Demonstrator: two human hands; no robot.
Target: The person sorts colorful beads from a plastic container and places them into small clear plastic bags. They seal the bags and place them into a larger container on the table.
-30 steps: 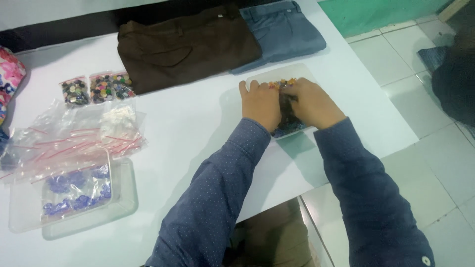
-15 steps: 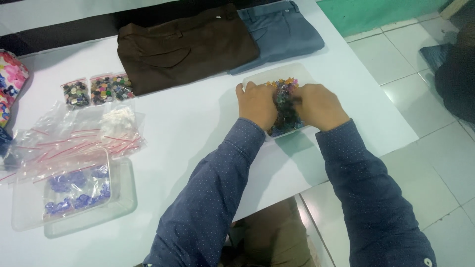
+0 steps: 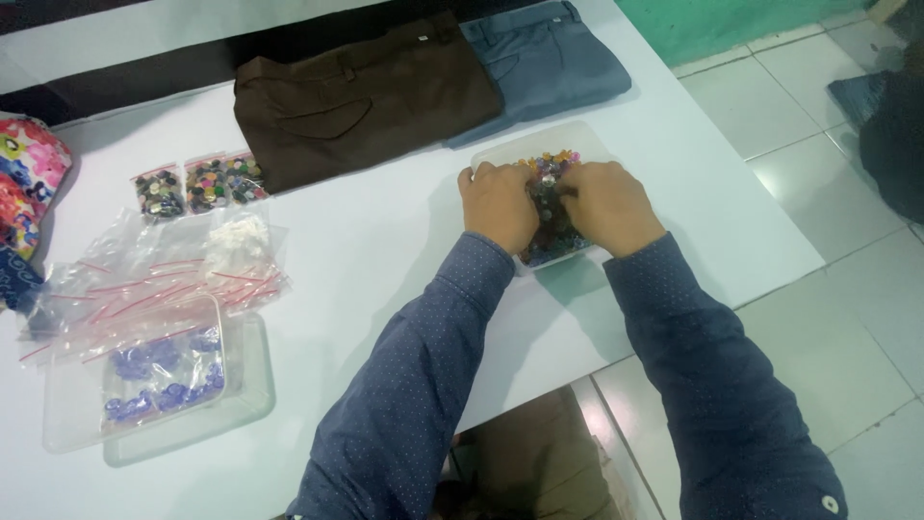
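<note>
left hand (image 3: 498, 204): mine, down in the clear tray (image 3: 500, 154), fingers curled into the pile of mixed buttons (image 3: 549, 207); looks like it pinches a bag edge, but I cannot tell exactly what it grips.
right hand (image 3: 608, 204): also in the tray, fingers bent and close to the left ones, closed on the same button cluster; grip detail hidden by knuckles.
buttons: multicoloured, small, heaped in the tray between both hands, near the table's right edge.
handling guess: light, hard, slick, loose ones will roll and scatter; if bagged, thin plastic is floppy, so I would take it at the top seam with fingertips, not squeeze the bulk.
tray: shallow, see-through plastic, rigid enough, slides easily on the white table (image 3: 385, 241).
brown trousers (image 3: 366, 96): folded, beyond the tray to the left.
blue trousers (image 3: 544, 63): folded, touching the brown pair, just behind the tray.
small button bags (image 3: 197, 183): three, side by side, well apart on the left.
empty zip bags (image 3: 154, 279): loose pile, red seal strips.
second tray (image 3: 241, 385): clear, holds a bag of purple buttons (image 3: 164, 371).
floral cloth (image 3: 29, 183): far left edge.
</note>
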